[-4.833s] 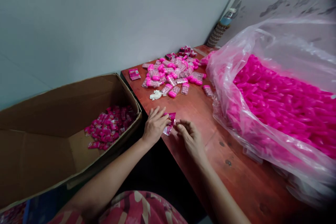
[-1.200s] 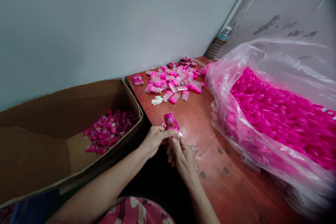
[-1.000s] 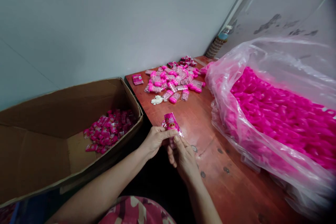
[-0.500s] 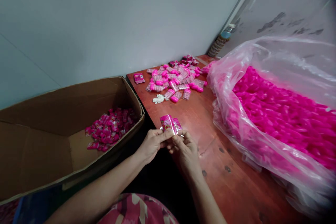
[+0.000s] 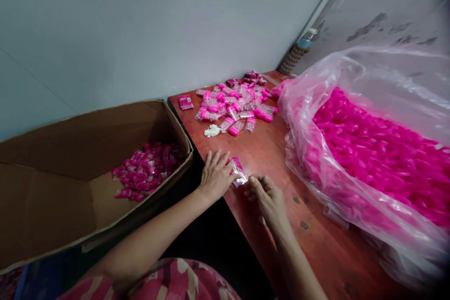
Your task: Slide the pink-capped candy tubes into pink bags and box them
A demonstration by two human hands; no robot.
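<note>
From here I see the left forearm (image 5: 158,234) and the right forearm (image 5: 298,253) reaching forward, both bare. The left hand (image 5: 215,179) lies palm down, its fingers (image 5: 216,159) stretched and slightly spread; near it the right hand (image 5: 270,199) curls inward, thumb (image 5: 257,185) and forefinger (image 5: 260,178) pinched together.

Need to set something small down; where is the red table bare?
One bare patch of the red table lies between the pink-capped packs, the plastic bag and the right hand; another lies between the right forearm and the bag. The far end is crowded with packs and dark packets.
</note>
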